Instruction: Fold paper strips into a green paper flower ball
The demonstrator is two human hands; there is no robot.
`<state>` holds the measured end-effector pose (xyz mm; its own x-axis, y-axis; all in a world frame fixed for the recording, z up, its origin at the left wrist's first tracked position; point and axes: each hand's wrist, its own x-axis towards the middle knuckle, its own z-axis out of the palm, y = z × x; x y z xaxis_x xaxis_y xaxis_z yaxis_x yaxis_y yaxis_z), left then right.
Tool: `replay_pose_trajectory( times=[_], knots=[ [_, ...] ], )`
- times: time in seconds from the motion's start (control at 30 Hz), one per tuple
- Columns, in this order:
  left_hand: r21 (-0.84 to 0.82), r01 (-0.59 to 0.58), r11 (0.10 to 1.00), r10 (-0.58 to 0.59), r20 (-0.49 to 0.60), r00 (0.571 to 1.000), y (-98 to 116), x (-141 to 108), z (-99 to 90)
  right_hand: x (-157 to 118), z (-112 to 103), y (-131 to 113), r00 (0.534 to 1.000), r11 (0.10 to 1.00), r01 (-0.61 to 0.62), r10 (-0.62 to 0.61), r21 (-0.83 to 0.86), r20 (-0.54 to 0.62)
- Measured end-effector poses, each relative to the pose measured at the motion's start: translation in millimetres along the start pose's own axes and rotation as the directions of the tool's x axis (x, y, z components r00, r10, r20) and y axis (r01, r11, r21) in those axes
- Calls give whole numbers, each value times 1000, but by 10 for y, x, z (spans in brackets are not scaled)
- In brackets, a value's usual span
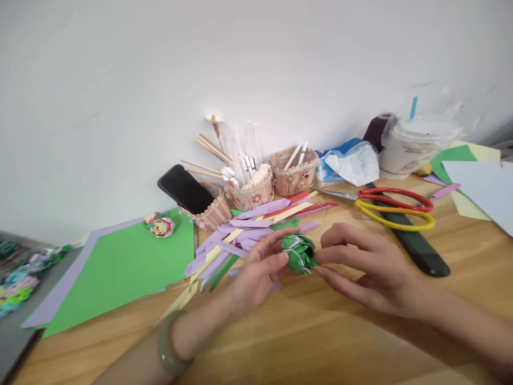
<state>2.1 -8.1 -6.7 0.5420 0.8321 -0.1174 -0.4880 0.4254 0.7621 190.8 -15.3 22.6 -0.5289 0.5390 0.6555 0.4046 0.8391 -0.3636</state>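
A small green folded-paper piece with white edge lines is held above the wooden table, just in front of a pile of paper strips. My left hand grips its left side between thumb and fingers. From the right, my right hand pinches the piece's lower right edge with thumb and fingertips. Lilac, cream, green and red paper strips lie heaped behind the left hand. Scissors with one red and one yellow handle rest beyond the right hand, across a dark green flat tool.
Green paper sheets lie at left, bearing small folded ornaments. Along the wall stand a phone in a small basket, more baskets, a tissue pack and a drink cup. White paper lies at right.
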Motion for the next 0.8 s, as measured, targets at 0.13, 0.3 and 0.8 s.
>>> replay_pose_trajectory(
  times=[0.13, 0.3, 0.8],
  knots=[
    [-1, 27, 1000, -27, -10, 1000, -12, -3, -19, 17, -10, -2, 1000, 997, -29, 29, 68, -5],
    [16, 61, 998, -61, 11, 998, -27, 3, -16, 35, -24, -7, 994, 981, -91, 80, 169, 71],
    [4, 139, 990, -139, 19, 990, -17, 15, -34, -23, -20, 55, 998, 994, 67, -65, -92, 21]
  ],
)
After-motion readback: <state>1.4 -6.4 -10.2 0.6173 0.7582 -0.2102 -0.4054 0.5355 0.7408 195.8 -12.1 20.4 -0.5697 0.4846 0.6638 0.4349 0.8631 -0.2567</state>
